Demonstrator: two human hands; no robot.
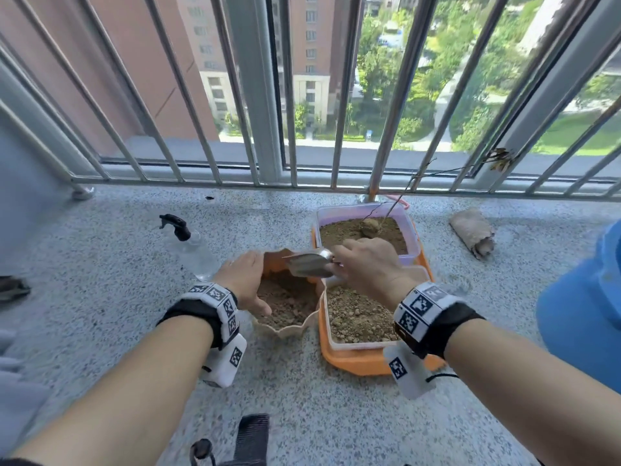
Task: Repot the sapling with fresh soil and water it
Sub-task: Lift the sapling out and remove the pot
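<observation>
An orange pot with a scalloped rim stands on the balcony floor, partly filled with brown soil. My left hand grips its left rim. My right hand holds a metal trowel, its blade over the pot. Just right of the pot, a white container of lumpy soil sits in an orange tray. Behind it a purple-rimmed tub holds soil and the thin bare sapling with its root ball, leaning right toward the railing. A clear spray bottle with a black trigger lies to the left.
A metal railing closes the balcony's far side. A rolled grey cloth lies at right, and a blue object fills the right edge. A dark item sits at the far left, and black gear shows at the bottom.
</observation>
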